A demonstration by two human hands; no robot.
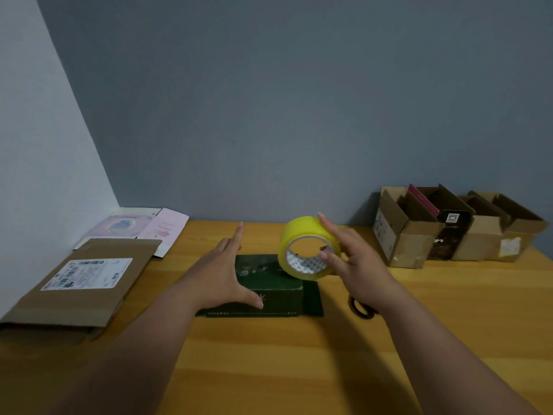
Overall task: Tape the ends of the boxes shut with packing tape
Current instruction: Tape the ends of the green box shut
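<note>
A dark green box lies in the middle of the wooden table, with a flap sticking out on its right side. My left hand rests flat on the box's left part, fingers straight and the thumb on the near face. My right hand holds a yellow roll of packing tape upright over the box's right end, thumb inside the core and fingers over the outer rim.
Several open brown cartons stand in a row at the back right. A flat brown mailer with a label and a pink and white flat box lie at the left by the wall. A dark ring-shaped object lies under my right wrist.
</note>
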